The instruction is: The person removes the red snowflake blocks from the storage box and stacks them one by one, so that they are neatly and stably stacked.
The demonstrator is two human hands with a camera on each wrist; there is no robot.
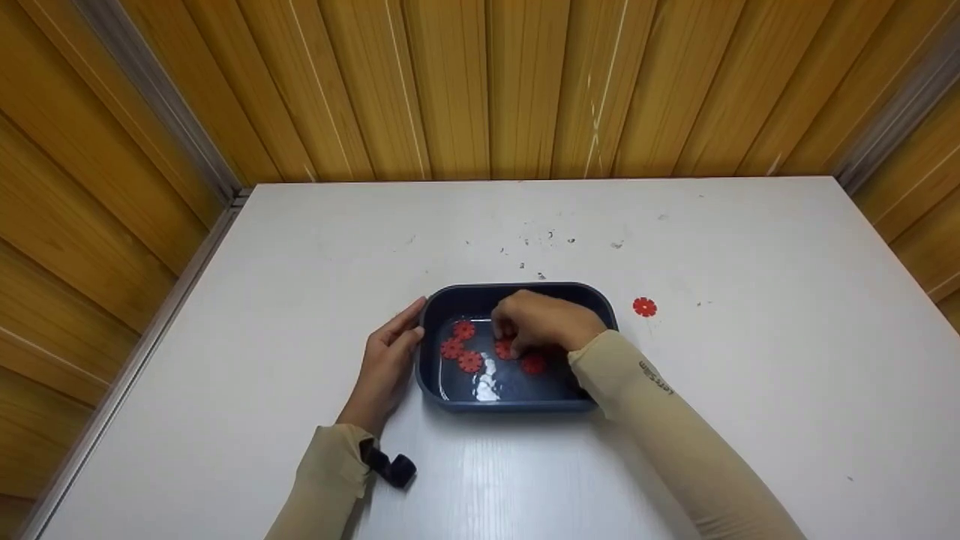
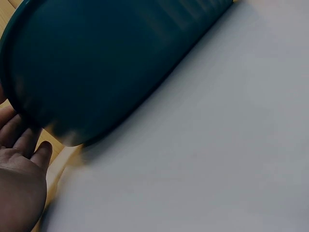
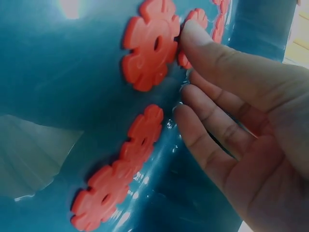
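A dark blue rectangular tray (image 1: 517, 406) holds several red notched plastic discs (image 1: 470, 361). My left hand (image 1: 386, 367) lies along its left end, fingers nearly straight against the outer wall; in the left wrist view, the fingers (image 2: 24, 137) meet the curved corner of the tray. Reaching down inside, my right hand (image 1: 551, 319) is over a red disc (image 1: 504, 349) near the middle. The right wrist view has its thumb tip overlapping one red disc (image 3: 199, 18), with a gap between thumb and the loosely extended fingers (image 3: 207, 140).
One more red disc (image 1: 644, 307) lies on the white table (image 1: 750, 375), right of the tray. Small dark marks (image 1: 541, 275) dot the tabletop behind the tray. Wood-patterned panels (image 1: 517, 90) stand along the back and sides. A black band (image 1: 390, 465) sits on my left wrist.
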